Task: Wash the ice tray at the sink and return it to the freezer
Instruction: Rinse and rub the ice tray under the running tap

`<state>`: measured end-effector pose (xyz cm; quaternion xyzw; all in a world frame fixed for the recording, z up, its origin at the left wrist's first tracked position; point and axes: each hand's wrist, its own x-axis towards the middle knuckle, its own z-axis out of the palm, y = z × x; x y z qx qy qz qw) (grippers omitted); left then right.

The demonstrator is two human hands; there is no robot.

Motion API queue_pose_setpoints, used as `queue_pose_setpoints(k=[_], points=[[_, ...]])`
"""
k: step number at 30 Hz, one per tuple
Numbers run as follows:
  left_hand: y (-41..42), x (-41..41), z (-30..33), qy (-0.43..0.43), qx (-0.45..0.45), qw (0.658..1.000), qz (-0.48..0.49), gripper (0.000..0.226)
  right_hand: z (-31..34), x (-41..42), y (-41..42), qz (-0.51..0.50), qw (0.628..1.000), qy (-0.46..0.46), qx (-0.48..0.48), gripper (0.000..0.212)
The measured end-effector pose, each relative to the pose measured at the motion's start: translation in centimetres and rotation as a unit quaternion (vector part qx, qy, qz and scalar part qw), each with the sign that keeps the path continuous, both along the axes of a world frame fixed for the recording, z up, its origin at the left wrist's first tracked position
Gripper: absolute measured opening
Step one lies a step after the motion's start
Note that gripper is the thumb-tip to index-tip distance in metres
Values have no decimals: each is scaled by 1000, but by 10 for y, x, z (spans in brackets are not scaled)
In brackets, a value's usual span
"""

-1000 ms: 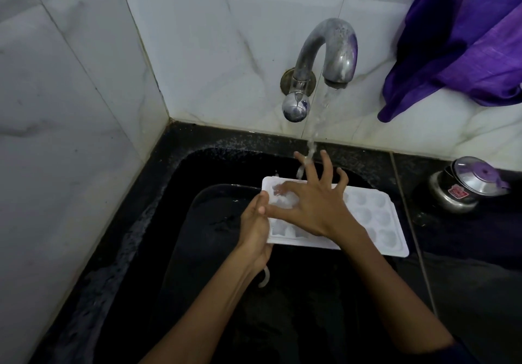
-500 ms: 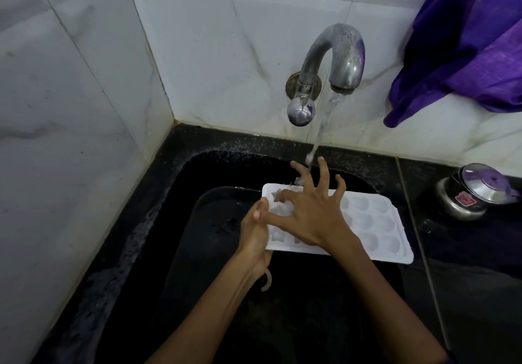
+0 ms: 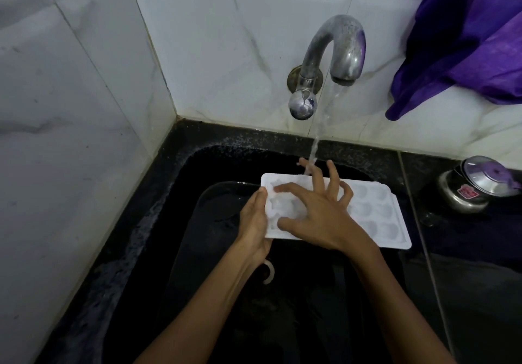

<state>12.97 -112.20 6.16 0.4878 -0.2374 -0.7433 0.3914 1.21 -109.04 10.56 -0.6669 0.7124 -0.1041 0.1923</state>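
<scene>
A white plastic ice tray with rounded cells is held level over the black sink, under water running from the steel tap. My left hand grips the tray's left short edge, thumb on top. My right hand lies spread over the tray's left half, with fingertips pressing into the cells and the stream falling on the outstretched fingers. The cells under that hand are hidden.
White marble tiles wall in the sink on the left and behind. A purple cloth hangs at the upper right. A small steel pot with a lid sits on the black counter to the right. A white ring-shaped thing lies in the basin.
My right hand's fingers have shifted slightly over the tray's cells in a rubbing motion. The tray and my left hand have stayed under the stream. The view has tilted a little.
</scene>
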Motion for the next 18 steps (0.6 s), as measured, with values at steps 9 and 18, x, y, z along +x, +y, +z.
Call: queue_pose_setpoints(k=[9,18], points=[[0,-3,1,-16,13,1000,12,35,-14,4,8,56,988,145,-21,99],[5,-1,4,-9,7,1000,-5,36,-13,8,8,54,980,182,-61,91]])
